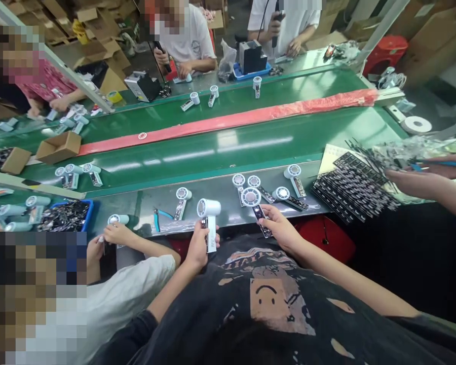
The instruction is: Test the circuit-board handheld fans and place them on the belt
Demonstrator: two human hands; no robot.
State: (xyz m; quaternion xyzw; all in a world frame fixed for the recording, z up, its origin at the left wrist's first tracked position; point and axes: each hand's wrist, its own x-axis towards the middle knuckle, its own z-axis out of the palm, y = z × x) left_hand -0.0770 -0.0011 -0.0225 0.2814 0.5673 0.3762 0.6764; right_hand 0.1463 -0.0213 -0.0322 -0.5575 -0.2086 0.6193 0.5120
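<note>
My left hand (198,243) is wrapped round the handle of a pale blue handheld fan (209,208), its round head upright above my fingers. In my right hand (278,226) is a second handheld fan (251,196); its handle is uncovered and a dark circuit board shows along it. Just beyond my right hand, several more handheld fans (294,172) lie on the metal bench edge, with open handles. Another fan (183,194) lies beyond my left hand, beside blue-handled pliers (157,221).
A stack of black circuit board panels (349,190) lies at the right, near another person's hands (425,175). Green conveyor belts (167,152) run across, split by a red strip (213,123). At left, a co-worker's hands (117,234) hold a fan near a blue tray (87,215).
</note>
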